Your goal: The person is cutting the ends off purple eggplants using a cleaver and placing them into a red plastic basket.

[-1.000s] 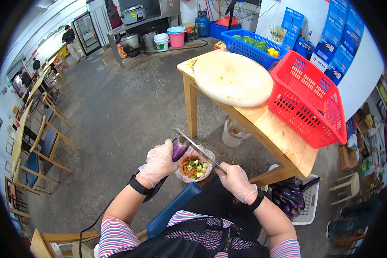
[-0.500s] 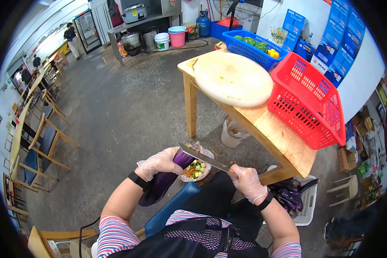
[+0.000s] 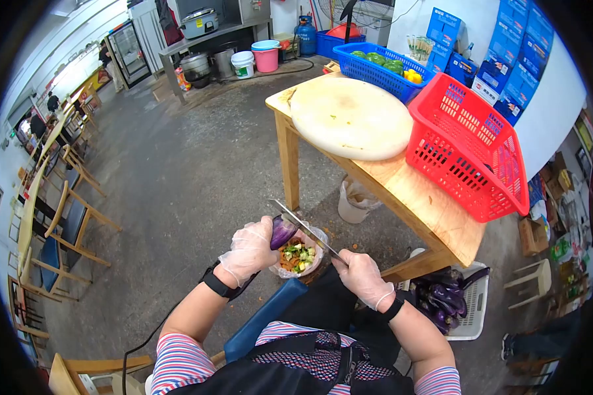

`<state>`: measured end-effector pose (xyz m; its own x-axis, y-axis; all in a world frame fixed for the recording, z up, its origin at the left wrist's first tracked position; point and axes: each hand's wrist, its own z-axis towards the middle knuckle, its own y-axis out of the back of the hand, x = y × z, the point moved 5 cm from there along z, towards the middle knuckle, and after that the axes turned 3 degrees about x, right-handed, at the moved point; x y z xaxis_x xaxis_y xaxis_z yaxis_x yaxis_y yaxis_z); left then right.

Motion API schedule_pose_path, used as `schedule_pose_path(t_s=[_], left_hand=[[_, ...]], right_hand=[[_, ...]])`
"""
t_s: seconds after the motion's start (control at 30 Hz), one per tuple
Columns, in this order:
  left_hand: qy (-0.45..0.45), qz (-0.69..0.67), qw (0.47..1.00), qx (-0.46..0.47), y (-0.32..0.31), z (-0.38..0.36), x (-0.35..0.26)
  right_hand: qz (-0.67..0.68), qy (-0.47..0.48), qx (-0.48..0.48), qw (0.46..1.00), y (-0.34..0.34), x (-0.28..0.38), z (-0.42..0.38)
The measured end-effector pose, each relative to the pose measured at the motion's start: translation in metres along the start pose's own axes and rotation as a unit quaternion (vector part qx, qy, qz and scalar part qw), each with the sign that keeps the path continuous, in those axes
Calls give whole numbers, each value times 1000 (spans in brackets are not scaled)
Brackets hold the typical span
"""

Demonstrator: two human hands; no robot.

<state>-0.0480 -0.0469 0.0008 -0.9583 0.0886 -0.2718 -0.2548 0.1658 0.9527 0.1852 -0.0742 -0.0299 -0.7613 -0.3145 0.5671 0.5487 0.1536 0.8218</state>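
Observation:
My left hand (image 3: pixel 249 251), in a clear plastic glove, is closed around an eggplant (image 3: pixel 284 233). One purple end of it sticks out past my fingers, while the rest is mostly hidden behind my hand and wrist. My right hand (image 3: pixel 360 278), also gloved, grips the handle of a long-bladed knife (image 3: pixel 315 238). The blade slants up and left, right at the eggplant's exposed end. Below both hands stands a bag-lined bin (image 3: pixel 323 245) holding chopped green and orange-brown scraps (image 3: pixel 298 255).
Beside my right leg, a white crate (image 3: pixel 476 315) holds several eggplants (image 3: pixel 441 299). A wooden table (image 3: pixel 435 204) bears a round cutting board (image 3: pixel 349 122), a red basket (image 3: pixel 471 158) and a blue basket (image 3: pixel 375 69) of vegetables. Another bin (image 3: pixel 356 207) stands beneath it. Chairs (image 3: pixel 79 227) line the left.
My left hand has turned the eggplant, so its long body no longer shows at lower left. The knife has swung to a steeper slant, and my right hand has shifted slightly left.

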Motion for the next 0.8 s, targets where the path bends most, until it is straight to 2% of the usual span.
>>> schedule_pose_path(t_s=[0.23, 0.37, 0.43, 0.73, 0.8], left_hand=[[12, 29, 997, -64, -14, 3, 8], [20, 28, 999, -29, -30, 10, 11], [43, 31, 999, -7, -39, 12, 12], [49, 35, 997, -57, -74, 26, 32], [75, 22, 997, -25, -78, 24, 35]], right_hand=[[131, -34, 53, 989, -18, -5, 8], [49, -68, 85, 993, -17, -3, 12], [4, -48, 79, 996, -18, -4, 17], [22, -91, 134, 987, -52, -21, 47], [11, -95, 144, 985, -53, -16, 49]])
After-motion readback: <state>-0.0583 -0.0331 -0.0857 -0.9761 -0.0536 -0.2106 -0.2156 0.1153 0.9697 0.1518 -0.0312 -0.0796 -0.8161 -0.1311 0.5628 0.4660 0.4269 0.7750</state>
